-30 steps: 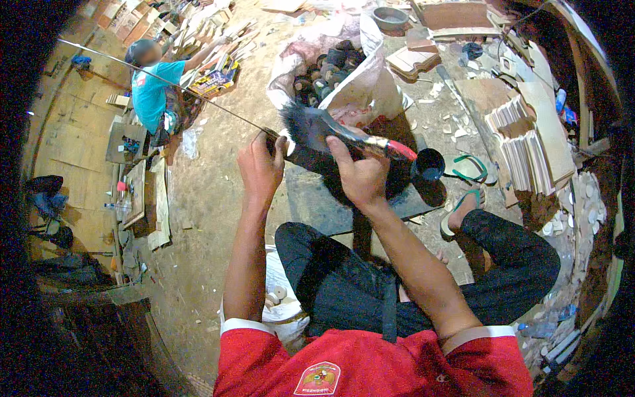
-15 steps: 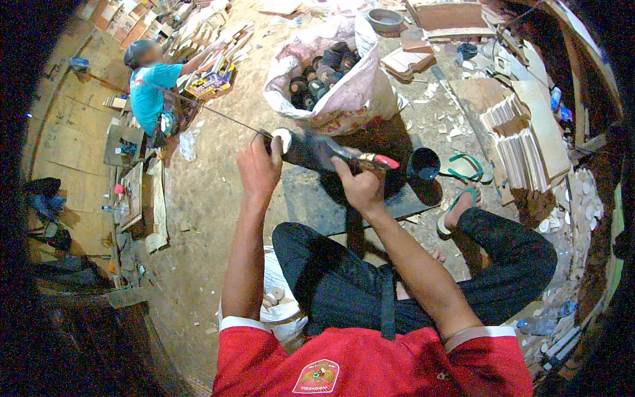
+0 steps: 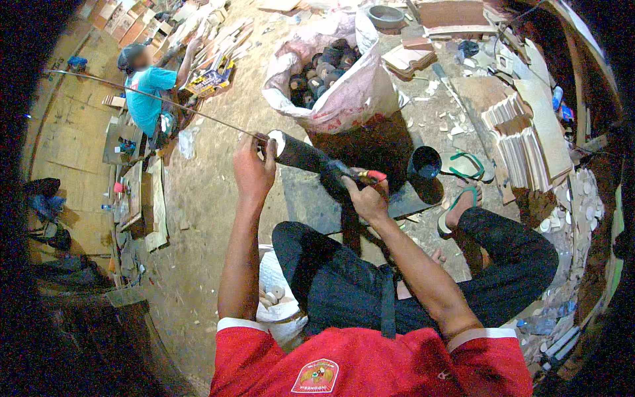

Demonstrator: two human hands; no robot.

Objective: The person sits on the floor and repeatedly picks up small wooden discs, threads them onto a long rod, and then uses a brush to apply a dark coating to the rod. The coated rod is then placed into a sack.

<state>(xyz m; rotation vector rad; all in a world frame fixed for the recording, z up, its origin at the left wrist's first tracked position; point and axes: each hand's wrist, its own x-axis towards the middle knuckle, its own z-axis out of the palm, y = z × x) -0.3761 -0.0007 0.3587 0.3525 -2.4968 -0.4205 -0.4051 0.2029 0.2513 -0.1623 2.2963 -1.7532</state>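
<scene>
In front of the white sack [image 3: 344,99], the left hand [image 3: 254,169] grips the pale end of a black cylinder [image 3: 301,153] strung on a long thin rod [image 3: 152,98], while the right hand [image 3: 367,198] clasps a red-handled brush [image 3: 354,177] against it.

Left hand [image 3: 253,173] gripping pale end of black cylinder [image 3: 299,153] on long thin rod [image 3: 152,98], right hand [image 3: 366,197] holding red-handled brush [image 3: 349,176] against cylinder, white sack [image 3: 360,92] of dark rolls behind, black cup [image 3: 423,163] beside green sandal [image 3: 464,165]
</scene>
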